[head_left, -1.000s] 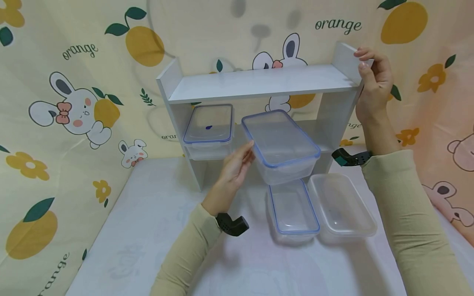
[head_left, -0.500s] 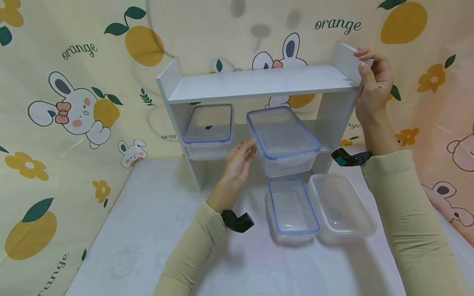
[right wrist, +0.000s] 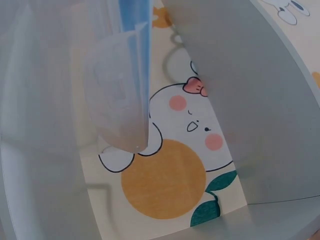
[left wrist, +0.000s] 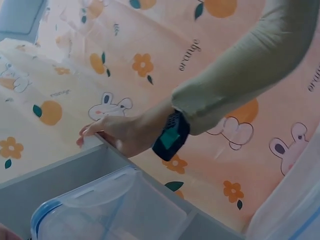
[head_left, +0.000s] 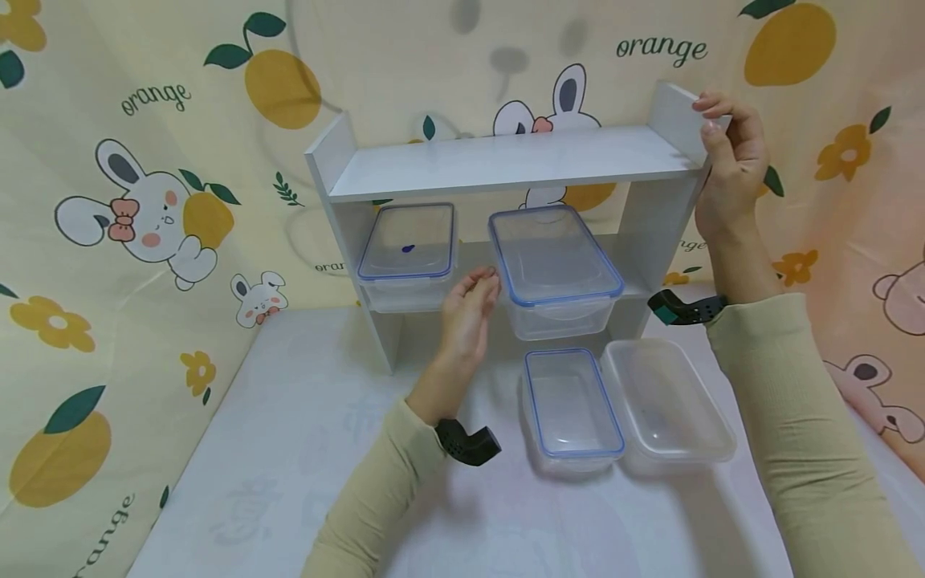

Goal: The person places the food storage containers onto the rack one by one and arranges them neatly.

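Note:
A clear lidded food container point(head_left: 556, 257) with a blue-rimmed lid sits on the middle level of the white shelf point(head_left: 499, 164), its front jutting out past the board. At its left side is my left hand point(head_left: 464, 317), fingers loosely bent and fingertips close to the lid's edge; whether they touch it I cannot tell. My right hand point(head_left: 731, 164) grips the top of the shelf's right side panel, fingers bent over its edge, as the left wrist view shows too. In the right wrist view, part of a clear container point(right wrist: 117, 90) hangs into the shelf opening.
Another blue-lidded container point(head_left: 408, 249) stands at the shelf's left end. Before the shelf, on the white table point(head_left: 289, 466), are a smaller blue-rimmed container point(head_left: 574, 405) and, beside it, a frosted container point(head_left: 668, 401). A patterned cloth point(head_left: 144, 321) hangs behind.
The container has shifted back and slightly right onto the shelf and now sits straighter. My left hand has moved along with it, a little to the right. The right hand stays put.

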Demonstrator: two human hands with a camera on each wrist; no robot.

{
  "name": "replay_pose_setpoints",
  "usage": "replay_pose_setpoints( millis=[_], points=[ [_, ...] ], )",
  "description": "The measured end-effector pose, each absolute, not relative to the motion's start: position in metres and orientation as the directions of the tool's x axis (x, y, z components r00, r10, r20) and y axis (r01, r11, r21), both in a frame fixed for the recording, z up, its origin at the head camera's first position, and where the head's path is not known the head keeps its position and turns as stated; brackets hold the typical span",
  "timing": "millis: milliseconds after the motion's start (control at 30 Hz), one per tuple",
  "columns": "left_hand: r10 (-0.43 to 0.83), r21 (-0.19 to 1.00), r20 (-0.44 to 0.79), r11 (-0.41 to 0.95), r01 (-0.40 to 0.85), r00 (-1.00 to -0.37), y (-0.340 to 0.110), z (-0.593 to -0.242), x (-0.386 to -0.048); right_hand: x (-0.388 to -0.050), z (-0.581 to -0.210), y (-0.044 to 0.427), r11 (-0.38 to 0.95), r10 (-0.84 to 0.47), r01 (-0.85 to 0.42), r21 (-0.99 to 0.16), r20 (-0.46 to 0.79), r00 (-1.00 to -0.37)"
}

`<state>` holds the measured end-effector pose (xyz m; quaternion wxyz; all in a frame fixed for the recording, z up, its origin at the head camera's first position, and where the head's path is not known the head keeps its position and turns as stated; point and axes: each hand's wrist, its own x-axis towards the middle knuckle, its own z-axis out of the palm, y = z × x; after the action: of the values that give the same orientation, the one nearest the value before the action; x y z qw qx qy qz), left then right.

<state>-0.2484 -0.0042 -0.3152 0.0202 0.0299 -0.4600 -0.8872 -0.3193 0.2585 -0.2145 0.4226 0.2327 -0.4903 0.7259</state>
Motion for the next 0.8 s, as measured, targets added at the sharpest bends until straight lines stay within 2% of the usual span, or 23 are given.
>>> replay_pose_setpoints(
  millis=[200,467,633,800],
  points=[
    [-0.074,0.889,0.096,-0.442,0.119,-0.993,-0.004,-0.317,-0.233,-0.319,-0.213,0.258,-0.173,0.384,-0.834,-0.523,0.744,-0.547],
    [-0.118,0.904,0.25,-0.326,0.276,-0.961,-0.002,-0.319,-0.216,-0.319,-0.215,0.259,-0.15,0.379,-0.84,-0.521,0.755,-0.535],
    [-0.108,0.879,0.407,-0.225,0.421,-0.907,0.001,-0.324,-0.207,-0.319,-0.215,0.258,-0.153,0.385,-0.841,-0.519,0.752,-0.535],
    [-0.068,0.813,0.572,-0.089,0.576,-0.817,0.004,-0.331,-0.2,-0.319,-0.215,0.259,-0.153,0.387,-0.84,-0.52,0.751,-0.535]
  ],
)
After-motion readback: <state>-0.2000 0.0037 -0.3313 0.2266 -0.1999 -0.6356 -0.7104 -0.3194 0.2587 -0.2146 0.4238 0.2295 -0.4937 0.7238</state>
